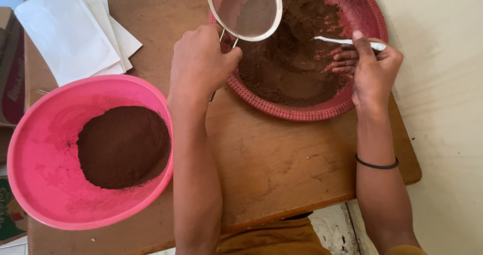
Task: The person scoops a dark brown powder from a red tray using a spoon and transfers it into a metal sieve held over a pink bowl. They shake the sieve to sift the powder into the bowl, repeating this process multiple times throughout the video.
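The metal sieve [245, 9] and the red perforated tray [370, 8] of brown powder [292, 63] are cut off by the upper edge of the frame, and the sieve's handle is hidden inside the closed left hand [201, 66]. The tray is set near the wooden table's [282, 159] right edge, with bare wood kept below it. A white spoon [347, 42] is pinched by the right hand [372, 68] over the powder; the pink bowl [35, 184] is seen lower left, the white pouches [70, 33] upper left.
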